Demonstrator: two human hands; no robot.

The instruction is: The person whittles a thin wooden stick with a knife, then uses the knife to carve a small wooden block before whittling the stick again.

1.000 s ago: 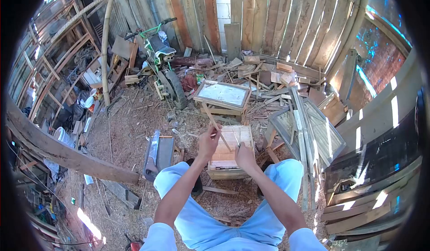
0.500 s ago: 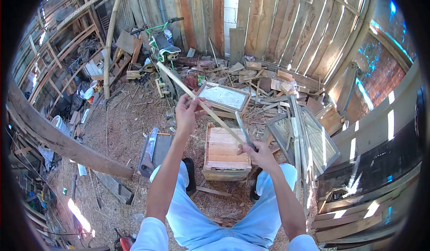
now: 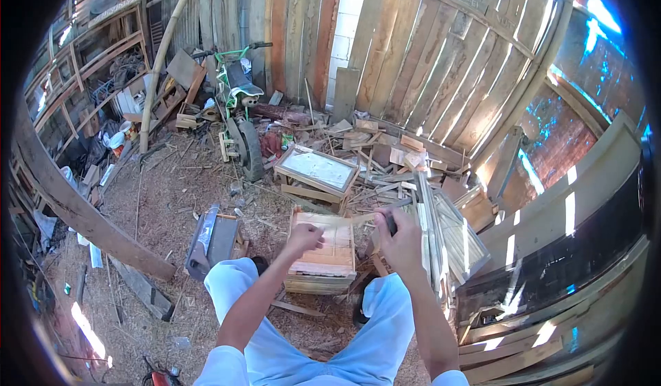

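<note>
My right hand (image 3: 401, 238) is closed round the dark handle of a knife (image 3: 391, 222); its blade cannot be made out at this angle. A pale wooden strip (image 3: 363, 218) runs leftward from the thumb and fingers of that hand. My left hand (image 3: 304, 240) has its fingers curled together over the wooden box, and what they hold, if anything, is hidden. Between my knees stands the wooden box (image 3: 321, 286), topped with light slats. Both hands are above this box, a short gap apart.
A framed panel (image 3: 318, 168) lies beyond the box, beside scattered wood offcuts (image 3: 372, 138). To the left sits a dark case-like object (image 3: 219, 238). Long boards (image 3: 428, 227) lean at the right. A small green motorbike (image 3: 237, 86) stands at the back, and a slanted beam (image 3: 89, 214) crosses the left.
The strip, held up diagonally across both hands before, now appears low and short by the right hand. My left hand has come down towards the box. The knife blade no longer shows. My view has shifted right.
</note>
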